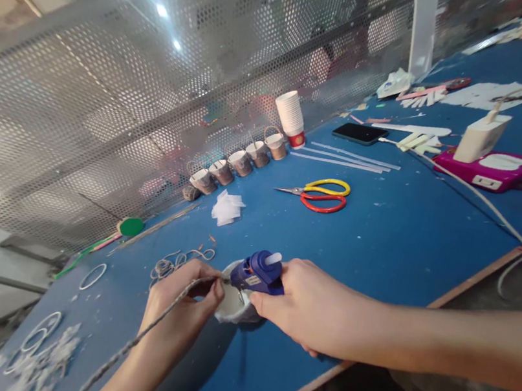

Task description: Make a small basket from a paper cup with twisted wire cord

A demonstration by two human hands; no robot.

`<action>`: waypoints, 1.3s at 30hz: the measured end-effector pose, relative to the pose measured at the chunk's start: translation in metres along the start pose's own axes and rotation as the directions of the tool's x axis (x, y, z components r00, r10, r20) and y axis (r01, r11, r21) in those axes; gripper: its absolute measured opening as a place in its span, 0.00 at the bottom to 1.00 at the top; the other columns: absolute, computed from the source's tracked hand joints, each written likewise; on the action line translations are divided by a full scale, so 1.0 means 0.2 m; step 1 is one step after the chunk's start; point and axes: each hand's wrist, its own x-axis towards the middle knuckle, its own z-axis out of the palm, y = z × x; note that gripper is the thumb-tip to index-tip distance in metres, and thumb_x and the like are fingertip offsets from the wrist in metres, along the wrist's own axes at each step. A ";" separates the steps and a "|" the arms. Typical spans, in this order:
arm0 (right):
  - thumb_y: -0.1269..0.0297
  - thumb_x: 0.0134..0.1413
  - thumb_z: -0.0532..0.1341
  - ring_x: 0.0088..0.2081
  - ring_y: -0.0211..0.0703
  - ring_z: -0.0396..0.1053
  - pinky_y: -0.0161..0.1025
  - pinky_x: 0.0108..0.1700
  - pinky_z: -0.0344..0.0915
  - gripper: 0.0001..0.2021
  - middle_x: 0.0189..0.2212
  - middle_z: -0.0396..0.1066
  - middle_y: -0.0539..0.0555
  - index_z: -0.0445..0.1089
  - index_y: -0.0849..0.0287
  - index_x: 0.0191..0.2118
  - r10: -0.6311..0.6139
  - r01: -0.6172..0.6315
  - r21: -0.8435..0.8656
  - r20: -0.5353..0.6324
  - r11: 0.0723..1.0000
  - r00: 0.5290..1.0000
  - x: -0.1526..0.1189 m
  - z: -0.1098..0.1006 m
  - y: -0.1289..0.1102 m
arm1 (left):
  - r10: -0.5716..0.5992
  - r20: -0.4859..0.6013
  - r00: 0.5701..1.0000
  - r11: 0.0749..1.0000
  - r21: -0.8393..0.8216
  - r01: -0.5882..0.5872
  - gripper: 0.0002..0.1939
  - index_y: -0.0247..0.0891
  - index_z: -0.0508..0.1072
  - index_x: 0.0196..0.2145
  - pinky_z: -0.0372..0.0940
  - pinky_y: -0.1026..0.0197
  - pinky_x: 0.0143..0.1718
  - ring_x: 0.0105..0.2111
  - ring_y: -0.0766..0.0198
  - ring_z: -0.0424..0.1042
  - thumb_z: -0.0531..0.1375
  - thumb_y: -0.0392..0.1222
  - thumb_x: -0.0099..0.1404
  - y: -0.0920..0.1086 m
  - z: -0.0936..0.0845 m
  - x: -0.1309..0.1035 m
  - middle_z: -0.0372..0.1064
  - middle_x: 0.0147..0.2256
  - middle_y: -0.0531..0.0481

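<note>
In the head view, gripping a blue glue gun (253,275) in the curled right hand (298,302), with forearm stretched in almost level from the right edge and nozzle pointed left across the mouth of a white cup (230,310) between both hands, above a blue table (381,246) bearing scissors (325,189) with yellow and red handles. Pinching a grey twisted cord (142,334) between thumb and fingers of the left hand (181,301), angled up from the lower edge with fingertips beside the nozzle, and trailing its length down along the forearm.
</note>
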 end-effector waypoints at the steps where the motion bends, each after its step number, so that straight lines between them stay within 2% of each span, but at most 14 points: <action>1: 0.59 0.51 0.53 0.09 0.35 0.58 0.29 0.09 0.53 0.12 0.08 0.57 0.45 0.61 0.58 0.21 -0.008 0.008 0.008 0.000 1.000 1.000 0.00 0.00 0.00 | -0.001 -0.002 1.000 1.000 0.001 0.001 0.06 0.39 0.73 0.26 0.64 0.64 0.23 0.22 0.64 0.71 0.58 0.41 0.55 0.00 0.00 0.00 0.72 0.22 0.52; 7: 0.60 0.54 0.53 0.08 0.32 0.56 0.28 0.11 0.53 0.17 0.06 0.55 0.45 0.58 0.58 0.16 -0.002 0.002 0.019 0.023 1.000 1.000 0.01 0.00 -0.01 | 0.023 -0.018 1.000 1.000 -0.007 -0.023 0.05 0.39 0.73 0.25 0.64 0.65 0.22 0.20 0.65 0.70 0.58 0.41 0.54 0.00 0.01 0.01 0.71 0.21 0.53; 24: 0.62 0.55 0.51 0.10 0.31 0.56 0.27 0.14 0.56 0.17 0.07 0.53 0.44 0.55 0.57 0.17 -0.121 0.118 0.078 0.032 0.990 0.992 0.00 -0.01 0.00 | -0.006 -0.026 1.000 1.000 -0.006 0.006 0.06 0.39 0.73 0.24 0.64 0.66 0.22 0.20 0.65 0.70 0.58 0.41 0.54 0.00 0.01 0.01 0.72 0.21 0.53; 39: 0.61 0.56 0.52 0.09 0.32 0.55 0.28 0.13 0.54 0.16 0.07 0.53 0.43 0.57 0.58 0.19 -0.104 0.102 0.101 0.020 0.990 0.994 -0.01 0.01 0.02 | 0.016 -0.044 0.999 0.999 0.028 -0.015 0.07 0.39 0.74 0.24 0.64 0.65 0.22 0.21 0.65 0.70 0.58 0.43 0.55 0.00 0.01 0.00 0.72 0.22 0.53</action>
